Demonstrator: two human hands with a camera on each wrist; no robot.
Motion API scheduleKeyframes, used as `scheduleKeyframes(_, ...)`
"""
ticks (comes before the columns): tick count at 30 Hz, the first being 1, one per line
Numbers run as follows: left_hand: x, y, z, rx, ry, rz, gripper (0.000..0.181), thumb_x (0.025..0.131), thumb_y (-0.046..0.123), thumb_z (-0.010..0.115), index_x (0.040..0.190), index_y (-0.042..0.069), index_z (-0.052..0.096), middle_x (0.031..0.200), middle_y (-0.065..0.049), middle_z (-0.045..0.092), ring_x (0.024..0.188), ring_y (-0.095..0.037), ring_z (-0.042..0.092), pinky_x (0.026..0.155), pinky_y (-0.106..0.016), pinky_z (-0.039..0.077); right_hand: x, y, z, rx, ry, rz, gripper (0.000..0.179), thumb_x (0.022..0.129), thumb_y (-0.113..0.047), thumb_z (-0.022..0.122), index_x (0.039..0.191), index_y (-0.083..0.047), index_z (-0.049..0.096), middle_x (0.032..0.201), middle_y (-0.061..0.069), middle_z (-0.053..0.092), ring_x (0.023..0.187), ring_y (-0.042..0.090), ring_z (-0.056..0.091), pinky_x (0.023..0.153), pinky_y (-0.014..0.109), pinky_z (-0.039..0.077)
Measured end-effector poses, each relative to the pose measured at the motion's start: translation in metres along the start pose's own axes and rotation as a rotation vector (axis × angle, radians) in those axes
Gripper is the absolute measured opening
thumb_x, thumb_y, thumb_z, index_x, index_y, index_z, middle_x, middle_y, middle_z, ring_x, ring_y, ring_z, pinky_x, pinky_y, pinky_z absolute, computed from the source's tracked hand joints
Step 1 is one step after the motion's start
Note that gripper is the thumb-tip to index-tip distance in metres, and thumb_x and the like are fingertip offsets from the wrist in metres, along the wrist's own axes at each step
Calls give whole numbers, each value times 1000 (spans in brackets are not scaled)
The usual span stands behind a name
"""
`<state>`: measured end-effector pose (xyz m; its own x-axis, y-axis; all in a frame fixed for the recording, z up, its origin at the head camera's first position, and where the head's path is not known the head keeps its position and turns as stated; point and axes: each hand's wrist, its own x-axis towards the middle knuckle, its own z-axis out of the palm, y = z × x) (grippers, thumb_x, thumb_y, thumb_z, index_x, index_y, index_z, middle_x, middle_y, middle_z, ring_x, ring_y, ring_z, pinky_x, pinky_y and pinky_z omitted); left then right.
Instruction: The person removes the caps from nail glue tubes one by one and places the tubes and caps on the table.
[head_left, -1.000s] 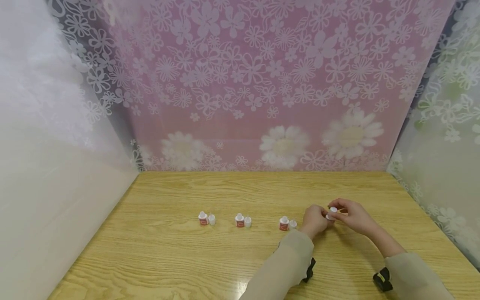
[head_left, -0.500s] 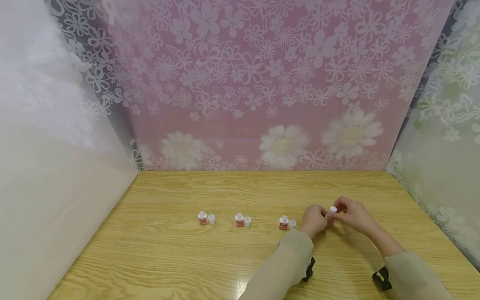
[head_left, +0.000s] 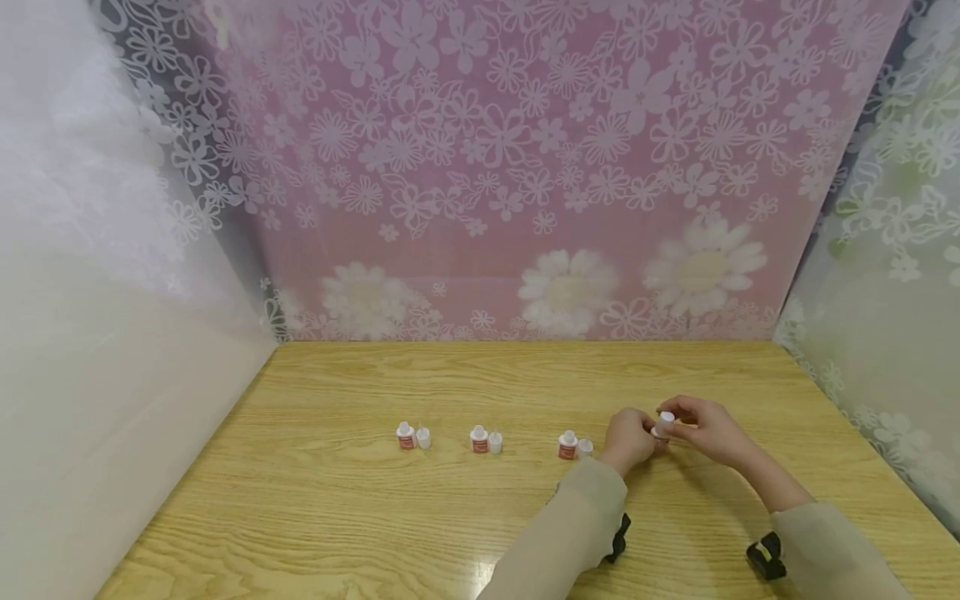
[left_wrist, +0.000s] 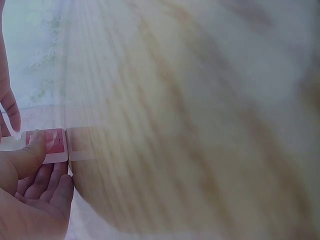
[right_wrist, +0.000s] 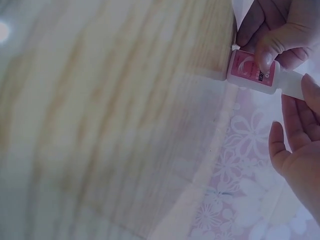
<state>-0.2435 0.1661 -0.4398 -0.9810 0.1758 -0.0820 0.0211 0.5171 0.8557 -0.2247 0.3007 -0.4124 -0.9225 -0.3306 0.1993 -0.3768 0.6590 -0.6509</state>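
Note:
My left hand [head_left: 628, 438] grips a small white bottle with a red label [right_wrist: 250, 72], its thumb lying across the label in both wrist views. The bottle stands upright at the table's right side, its base at the tabletop. With thumb and fingers, my right hand [head_left: 711, 432] pinches the white cap [right_wrist: 292, 85] at the bottle's neck. How far the cap sits on the neck is partly hidden by the fingers. To the left of my hands, a similar bottle [head_left: 567, 447] stands uncapped beside its upturned cap [head_left: 585, 448].
Further left on the wooden table [head_left: 337, 517] stand two more such bottles, a middle bottle [head_left: 479, 440] and a leftmost bottle [head_left: 406, 437], each with an upturned cap beside it. A pink flowered sheet [head_left: 480, 167] rises behind, and pale sheets flank both sides.
My right hand's fingers have shifted slightly around the cap, rising and then settling back. My left hand and the bottles on the table have stayed in place.

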Motion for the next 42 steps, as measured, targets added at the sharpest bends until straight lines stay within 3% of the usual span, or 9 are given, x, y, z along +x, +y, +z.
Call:
scheduleKeyframes(8,2,-1,1,3,1,17,14,64,9,79,65,7,65,60,7,51,55,-6,42,52,-19,37,-1,-2,-2,-13,53,-8,20,83,-1,59,102,6,56,94,18,58,87,39,56,70,46,46)
scheduleKeyframes(19,2,-1,1,-12,-6,-8,14,65,10,79,68,8,66,62,7,54,56,-6,45,54,-20,39,-1,-6,-8,-17,125,72,31,86,-21,59,106,2,55,97,19,58,94,42,53,72,48,45)
scheduleKeyframes(36,2,0,0,-24,-18,-7,14,64,7,79,66,8,65,59,6,53,55,-6,45,53,-20,39,-4,-14,-17,-7,205,103,36,88,-24,57,110,4,54,101,20,57,94,38,54,67,37,48)
scheduleKeyframes(39,2,-1,0,-24,-17,-6,14,64,7,79,66,8,65,60,7,53,55,-6,45,54,-20,39,-5,-14,-17,-9,208,100,35,88,-25,57,110,3,54,101,19,58,93,35,55,67,35,48)
scheduleKeyframes(42,1,-1,0,-25,-16,1,14,64,7,79,66,7,65,60,6,52,55,-6,44,53,-20,39,-5,-12,-16,-12,210,96,33,87,-25,57,108,1,55,100,16,59,89,17,57,67,30,49)
